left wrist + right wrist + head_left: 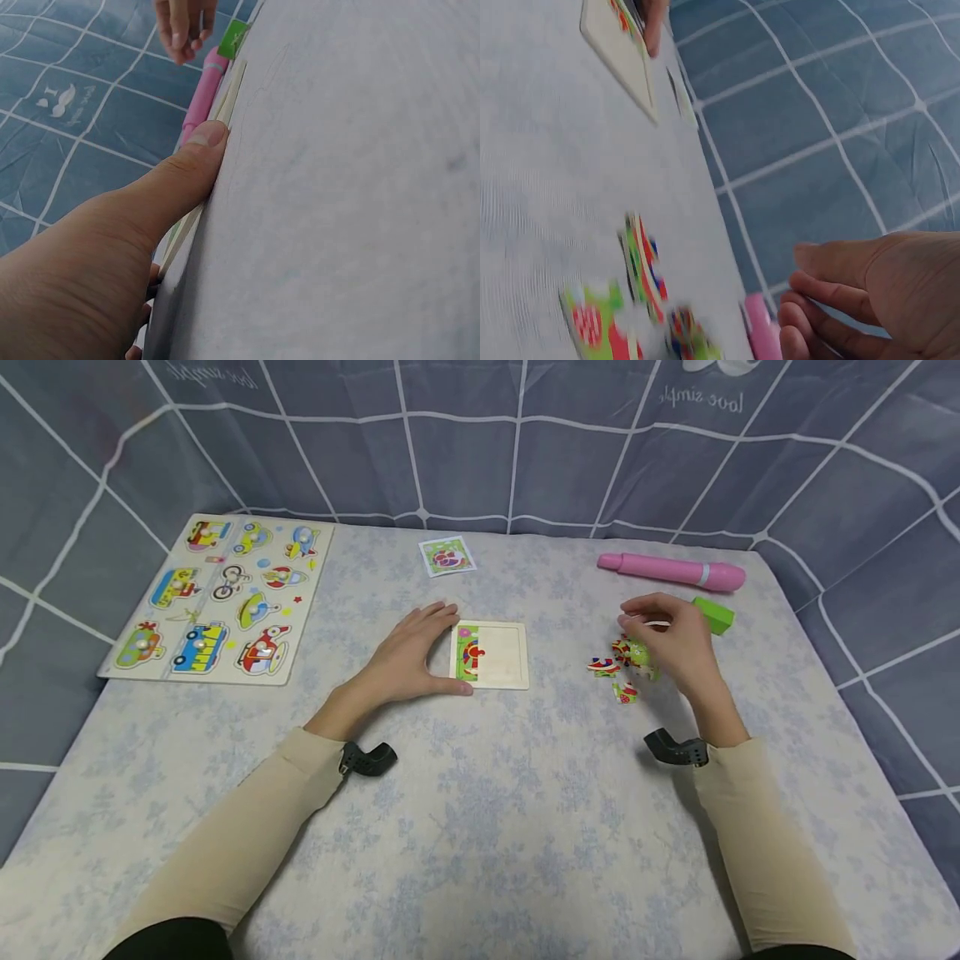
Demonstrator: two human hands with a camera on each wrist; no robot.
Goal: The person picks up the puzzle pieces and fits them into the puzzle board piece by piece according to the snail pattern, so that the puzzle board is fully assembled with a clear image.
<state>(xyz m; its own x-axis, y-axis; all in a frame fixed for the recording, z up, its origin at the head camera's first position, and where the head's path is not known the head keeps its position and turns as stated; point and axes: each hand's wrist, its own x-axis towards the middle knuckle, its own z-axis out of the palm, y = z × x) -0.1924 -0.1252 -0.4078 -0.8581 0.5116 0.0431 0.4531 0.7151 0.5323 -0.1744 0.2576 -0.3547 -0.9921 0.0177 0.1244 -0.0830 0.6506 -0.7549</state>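
My left hand [408, 653] holds a small wooden puzzle tray [504, 656] at its left side. The left thumb lies along the near edge, as the left wrist view also shows, and the fingertips are at the far corner. A strip of colourful picture pieces [468, 653] fills the tray's left part; bare wood shows on the right. Above a small heap of puzzle pieces [636, 653] hovers my right hand [675, 635], fingers loosely bent, with nothing visible between them. Beside the heap lie a red-and-white striped piece [603, 666] and a green-and-red piece [625, 692].
A picture card [447, 557] lies behind the tray. Beyond my right hand are a pink pen-shaped object [671, 570] and a green block [713, 615]. A large vehicle peg puzzle board [307, 602] sits at the left. A grey-blue checked cloth [465, 468] rises behind the table.
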